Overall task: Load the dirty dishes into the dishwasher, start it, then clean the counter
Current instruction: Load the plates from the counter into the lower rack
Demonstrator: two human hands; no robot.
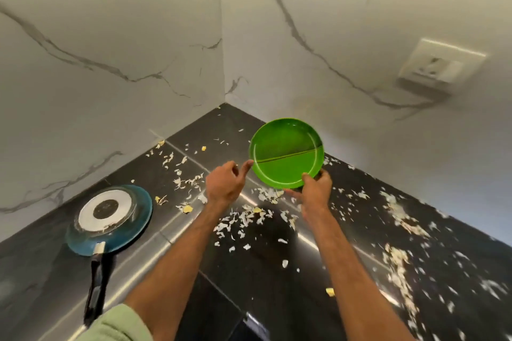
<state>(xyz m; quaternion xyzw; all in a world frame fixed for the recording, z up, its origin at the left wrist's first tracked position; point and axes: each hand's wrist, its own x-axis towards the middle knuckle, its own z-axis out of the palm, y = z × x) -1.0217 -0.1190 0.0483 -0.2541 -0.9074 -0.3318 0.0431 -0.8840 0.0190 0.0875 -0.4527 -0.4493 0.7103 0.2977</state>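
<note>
A green plate [286, 152] is held tilted above the black counter [277, 279], its inner face turned toward me. My right hand [315, 188] grips its lower rim, thumb on the inside and fingers underneath. My left hand [225, 184] is beside the plate's left edge with fingers loosely curled; its thumb tip touches or nearly touches the rim. A blue frying pan [110, 219] lies upside down on the counter at the left, its black handle pointing toward me.
White and yellowish food scraps [249, 216] are scattered over the counter, thickest along the right side [399, 266]. Marble walls meet in a corner behind the counter. A wall socket [440, 63] sits on the right wall.
</note>
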